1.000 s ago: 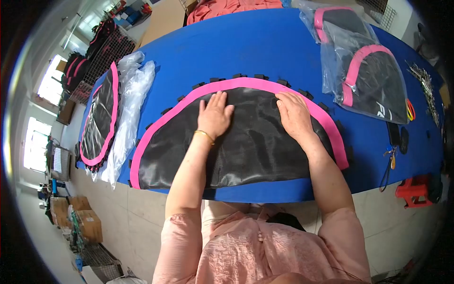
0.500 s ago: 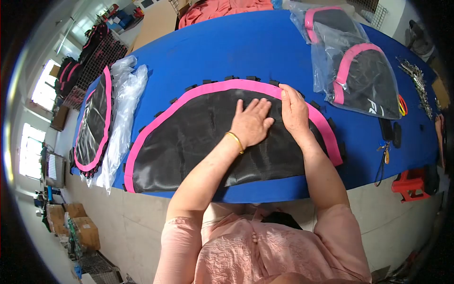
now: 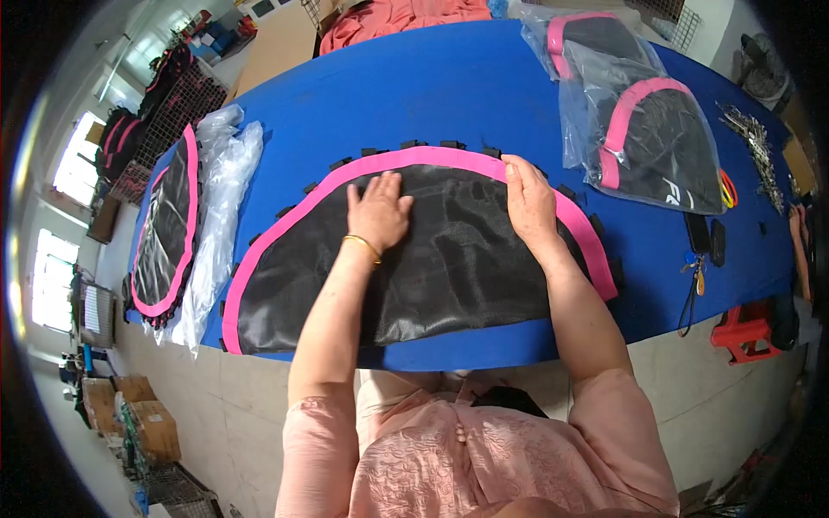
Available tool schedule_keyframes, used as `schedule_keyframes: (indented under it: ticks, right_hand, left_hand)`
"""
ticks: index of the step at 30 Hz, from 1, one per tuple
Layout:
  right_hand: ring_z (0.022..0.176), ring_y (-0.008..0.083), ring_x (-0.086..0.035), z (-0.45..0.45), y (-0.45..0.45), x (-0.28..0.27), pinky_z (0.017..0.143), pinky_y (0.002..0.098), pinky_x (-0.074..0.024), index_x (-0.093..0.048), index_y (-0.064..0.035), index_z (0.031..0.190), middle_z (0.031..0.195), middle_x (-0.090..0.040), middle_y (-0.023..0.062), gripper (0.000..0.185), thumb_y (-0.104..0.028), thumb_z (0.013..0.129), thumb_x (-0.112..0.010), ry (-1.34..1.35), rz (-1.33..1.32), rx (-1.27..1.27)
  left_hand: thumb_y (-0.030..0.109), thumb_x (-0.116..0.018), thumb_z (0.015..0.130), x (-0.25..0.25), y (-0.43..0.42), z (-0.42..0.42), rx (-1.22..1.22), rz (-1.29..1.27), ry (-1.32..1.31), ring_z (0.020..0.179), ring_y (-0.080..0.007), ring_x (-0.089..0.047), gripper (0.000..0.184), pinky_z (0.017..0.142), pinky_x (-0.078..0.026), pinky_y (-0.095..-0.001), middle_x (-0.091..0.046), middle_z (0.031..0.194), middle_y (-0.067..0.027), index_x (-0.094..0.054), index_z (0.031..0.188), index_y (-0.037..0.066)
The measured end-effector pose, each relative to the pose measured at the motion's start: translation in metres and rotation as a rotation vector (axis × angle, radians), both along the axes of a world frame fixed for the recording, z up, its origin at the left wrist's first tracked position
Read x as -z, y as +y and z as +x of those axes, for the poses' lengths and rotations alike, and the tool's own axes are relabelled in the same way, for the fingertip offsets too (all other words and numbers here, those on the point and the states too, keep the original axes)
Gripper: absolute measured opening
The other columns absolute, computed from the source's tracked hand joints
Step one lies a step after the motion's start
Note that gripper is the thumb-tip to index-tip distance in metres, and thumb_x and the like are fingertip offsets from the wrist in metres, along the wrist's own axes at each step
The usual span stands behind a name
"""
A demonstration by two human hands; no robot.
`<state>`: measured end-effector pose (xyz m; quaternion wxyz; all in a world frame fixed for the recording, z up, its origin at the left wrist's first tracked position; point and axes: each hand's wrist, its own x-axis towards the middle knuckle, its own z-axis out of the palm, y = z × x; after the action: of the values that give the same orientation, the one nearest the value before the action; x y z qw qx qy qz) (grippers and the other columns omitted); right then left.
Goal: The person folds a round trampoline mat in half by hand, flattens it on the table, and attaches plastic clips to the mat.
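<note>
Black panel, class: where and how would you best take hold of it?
Probably by both near corners, where the pink border ends, from the person's side, thumbs above, fingers beneath. The panel lies flat on the table, its straight edge close to the table's near edge, so fingers should slip under easily there.

My one camera sits on my head and looks forward and steeply down, past my pink shirt [image 3: 466, 457], at my left hand [image 3: 378, 216] and right hand [image 3: 530, 203], near at arm's reach. Its wide, round-edged view spans the blue table [image 3: 389, 78], from a window [image 3: 53, 276] at left to a red stool [image 3: 743, 337] at right.
</note>
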<state>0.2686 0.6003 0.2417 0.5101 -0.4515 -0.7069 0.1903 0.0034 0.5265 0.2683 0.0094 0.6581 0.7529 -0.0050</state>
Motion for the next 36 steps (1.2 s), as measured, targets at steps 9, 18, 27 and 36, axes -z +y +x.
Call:
schedule_keyframes:
  ticks: [9, 18, 27, 36]
  right_hand:
    - [0.116, 0.0361, -0.068, 0.0, 0.001, 0.003, 0.099, 0.0432, -0.0529, -0.069, -0.0037, 0.124, 0.121, -0.073, 0.0172, 0.034, -0.029, 0.111, -0.05, -0.079, 0.021, -0.036]
    - [0.112, 0.038, -0.067, -0.001, 0.001, 0.007, 0.098, 0.0475, -0.0508, -0.07, -0.0066, 0.122, 0.117, -0.073, 0.0166, 0.03, -0.026, 0.108, -0.052, -0.085, 0.033, -0.046]
    - [0.114, 0.0343, -0.069, 0.002, 0.0, 0.006, 0.099, 0.042, -0.0527, -0.069, -0.0016, 0.123, 0.119, -0.073, 0.0172, 0.032, -0.025, 0.11, -0.051, -0.115, 0.026, -0.067]
    - [0.111, 0.0346, -0.07, 0.002, 0.005, 0.011, 0.097, 0.042, -0.0535, -0.069, -0.0016, 0.121, 0.116, -0.074, 0.0176, 0.03, -0.023, 0.11, -0.053, -0.166, 0.118, -0.059]
  left_hand:
    - [0.038, -0.046, 0.109, -0.001, -0.092, -0.036, 0.117, 0.035, -0.142, 0.151, -0.034, -0.041, 0.056, 0.122, -0.032, -0.0589, -0.044, 0.163, -0.0155, -0.043, 0.157, 0.008]
    - [0.04, -0.049, 0.108, -0.01, -0.15, 0.016, 0.193, 0.104, -0.168, 0.149, -0.0358, -0.043, 0.061, 0.122, -0.031, -0.0562, -0.047, 0.161, -0.0173, -0.042, 0.157, 0.005]
    - [0.041, -0.046, 0.108, -0.007, -0.12, 0.002, 0.149, 0.081, -0.153, 0.151, -0.0353, -0.04, 0.059, 0.121, -0.029, -0.0631, -0.044, 0.163, -0.0135, -0.043, 0.158, 0.008]
    - [0.039, -0.046, 0.109, -0.028, -0.202, 0.056, 0.236, 0.034, -0.193, 0.149, -0.0341, -0.042, 0.058, 0.125, -0.022, -0.0613, -0.047, 0.161, -0.0147, -0.045, 0.156, 0.005]
